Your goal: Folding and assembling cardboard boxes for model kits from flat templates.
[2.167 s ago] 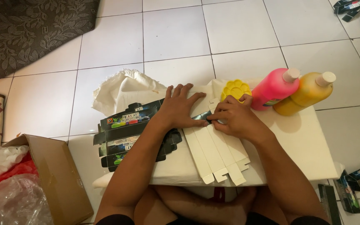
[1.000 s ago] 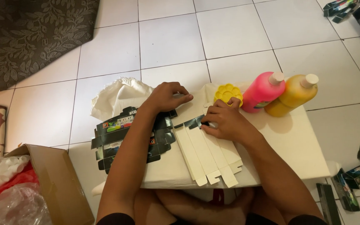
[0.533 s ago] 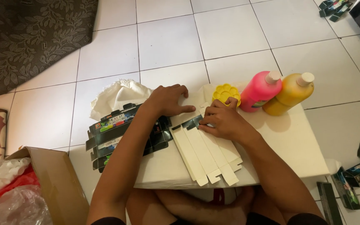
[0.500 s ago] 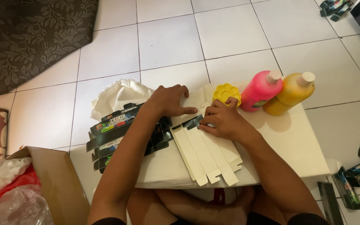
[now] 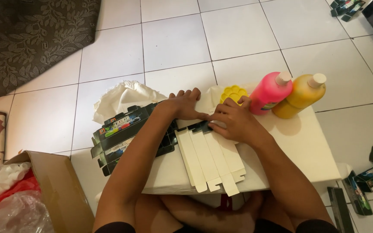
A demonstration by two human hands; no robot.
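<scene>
White board (image 5: 307, 151): flat carton blank (image 5: 206, 157), pale inside up; both hands' fingers pressing its top.

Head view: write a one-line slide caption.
Both hands press a flat carton blank on a white table.

Two bare forearms, black short sleeves at the upper arms, no rings, watch or gloves visible
</scene>
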